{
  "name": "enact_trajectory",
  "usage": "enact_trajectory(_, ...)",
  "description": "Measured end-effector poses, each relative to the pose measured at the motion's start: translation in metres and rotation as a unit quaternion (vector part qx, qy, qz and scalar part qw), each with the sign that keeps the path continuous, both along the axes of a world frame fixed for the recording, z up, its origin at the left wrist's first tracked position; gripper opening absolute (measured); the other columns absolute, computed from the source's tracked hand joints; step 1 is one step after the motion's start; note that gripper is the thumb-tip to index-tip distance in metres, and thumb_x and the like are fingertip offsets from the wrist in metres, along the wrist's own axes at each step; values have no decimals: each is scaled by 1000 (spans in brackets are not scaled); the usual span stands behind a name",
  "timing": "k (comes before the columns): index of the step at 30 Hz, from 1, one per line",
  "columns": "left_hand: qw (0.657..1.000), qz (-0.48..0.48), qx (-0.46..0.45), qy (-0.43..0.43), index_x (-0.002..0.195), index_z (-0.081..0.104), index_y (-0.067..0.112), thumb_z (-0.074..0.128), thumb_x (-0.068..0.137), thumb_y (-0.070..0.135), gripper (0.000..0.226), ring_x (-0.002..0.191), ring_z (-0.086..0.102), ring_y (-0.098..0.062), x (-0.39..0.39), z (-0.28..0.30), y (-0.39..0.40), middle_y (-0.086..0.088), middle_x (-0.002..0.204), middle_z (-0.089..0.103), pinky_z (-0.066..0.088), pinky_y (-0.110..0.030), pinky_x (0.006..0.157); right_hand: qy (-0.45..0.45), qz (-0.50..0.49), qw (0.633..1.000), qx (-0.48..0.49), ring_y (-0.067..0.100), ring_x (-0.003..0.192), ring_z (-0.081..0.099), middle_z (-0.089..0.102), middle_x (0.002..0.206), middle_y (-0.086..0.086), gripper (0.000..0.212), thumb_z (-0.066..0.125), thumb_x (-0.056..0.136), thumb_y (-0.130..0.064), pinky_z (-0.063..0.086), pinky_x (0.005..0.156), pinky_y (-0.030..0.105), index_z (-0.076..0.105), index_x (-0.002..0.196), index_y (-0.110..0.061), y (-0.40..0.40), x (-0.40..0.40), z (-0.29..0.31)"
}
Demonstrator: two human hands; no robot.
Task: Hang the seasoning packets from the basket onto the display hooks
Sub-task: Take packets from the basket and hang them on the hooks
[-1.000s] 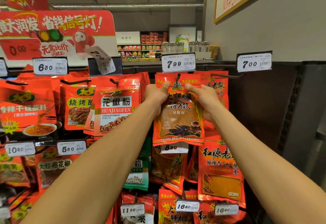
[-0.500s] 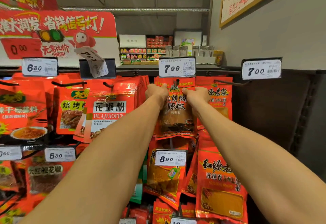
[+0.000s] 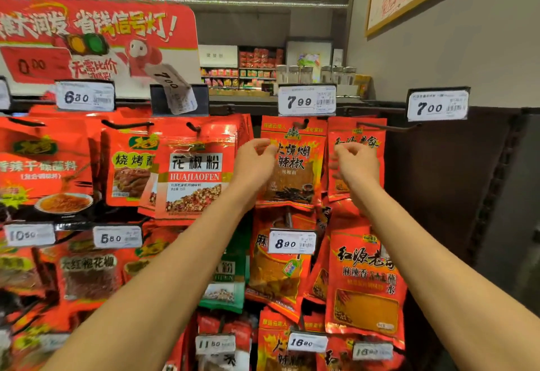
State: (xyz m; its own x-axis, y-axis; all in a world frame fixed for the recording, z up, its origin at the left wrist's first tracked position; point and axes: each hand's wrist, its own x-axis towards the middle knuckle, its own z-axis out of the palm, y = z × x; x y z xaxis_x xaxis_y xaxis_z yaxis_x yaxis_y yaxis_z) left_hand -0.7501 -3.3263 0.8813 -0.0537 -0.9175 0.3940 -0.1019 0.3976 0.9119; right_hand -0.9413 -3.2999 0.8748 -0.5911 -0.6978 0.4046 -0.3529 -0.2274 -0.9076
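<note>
Flanking hung chili packet (image 3: pixel 295 166), hands apart.

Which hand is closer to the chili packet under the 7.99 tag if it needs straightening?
Probably the left hand: its fingers overlap the chili packet's left edge. The right hand sits in front of the neighbouring packet.

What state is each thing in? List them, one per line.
Chili packet: hanging on its hook under the 7.99 tag, not held.
Left hand: fingers loosely curled, holding nothing, beside the packet's left edge.
Right hand: fingers loosely curled, holding nothing, right of the packet.
Loose 7.00 tag: tilted, askew in its holder.
</note>
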Motion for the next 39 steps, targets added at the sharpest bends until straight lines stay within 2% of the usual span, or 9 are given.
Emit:
enact_trajectory(2, 995, -81, 15, 51, 102, 72, 20, 54, 103, 21, 18, 84, 74, -12, 30, -8, 29, 1, 97, 76, 59, -23, 71, -59, 84, 995, -4, 17, 54, 67, 73, 75, 14, 15, 57, 95, -9, 52, 47, 24, 69, 86, -8, 37, 13, -8)
enact_trajectory(5, 983, -161, 47, 82, 90, 70, 18, 52, 103, 20, 22, 62, 73, -12, 80, -31, 63, -1, 76, 76, 56, -21, 60, -96, 154, 983, 6, 20, 47, 65, 70, 63, 11, 11, 59, 89, -11, 49, 42, 21, 66, 82, -7, 89, 39, -33)
enact_trajectory(13, 946, -161, 267, 93, 96, 69, 7, 47, 105, 13, 24, 57, 68, -15, 190, -202, 89, -7, 74, 74, 57, -23, 57, -221, 138, 958, 123, 24, 46, 64, 65, 61, 15, 27, 52, 99, -6, 49, 41, 24, 68, 77, -8, 162, 114, -189)
enact_trajectory(17, 890, -150, 423, 83, 90, 65, 9, 54, 98, 14, 15, 54, 54, -13, 220, -299, 104, -4, 70, 64, 44, -22, 54, -251, 96, 931, 247, 22, 44, 62, 65, 59, 12, 25, 50, 99, -6, 48, 43, 24, 65, 79, -5, 179, 151, -291)
enact_trajectory(23, 822, -44, 568, 19, 99, 64, 13, 48, 105, 16, 18, 68, 61, -18, 255, -455, 132, -6, 81, 67, 49, -25, 58, -262, 67, 864, 424, 22, 45, 59, 62, 55, 8, 20, 51, 98, -7, 46, 43, 23, 63, 82, -6, 195, 190, -452)
enact_trajectory(31, 696, 54, 716, -3, 77, 57, 17, 48, 101, 11, 27, 41, 54, -9, 277, -685, 182, 1, 53, 63, 38, -16, 44, -157, 80, 767, 617, 31, 67, 61, 64, 68, 14, 35, 61, 94, -7, 53, 69, 45, 65, 61, -18, 244, 219, -721)
enact_trajectory(34, 660, 48, 750, -4, 77, 55, 14, 41, 102, 14, 29, 56, 51, -17, 286, -775, 202, -1, 57, 63, 35, -23, 54, 0, 151, 727, 670, 31, 82, 65, 70, 81, 17, 24, 57, 91, -16, 44, 67, 13, 73, 75, -9, 263, 222, -827)
enact_trajectory(36, 645, 24, 762, -45, 77, 52, 16, 41, 103, 16, 29, 66, 50, -18, 288, -834, 211, -2, 69, 61, 40, -27, 62, 141, 240, 667, 691, 34, 92, 65, 71, 93, 19, 23, 54, 96, -14, 32, 64, 23, 74, 90, -3, 270, 222, -892)
enact_trajectory(39, 654, 26, 743, -140, 77, 52, 19, 50, 103, 14, 26, 71, 57, -14, 293, -917, 217, -2, 83, 59, 52, -27, 68, 290, 336, 584, 680, 37, 96, 65, 70, 103, 18, 22, 51, 98, -16, 42, 74, 32, 70, 102, -6, 274, 224, -977)
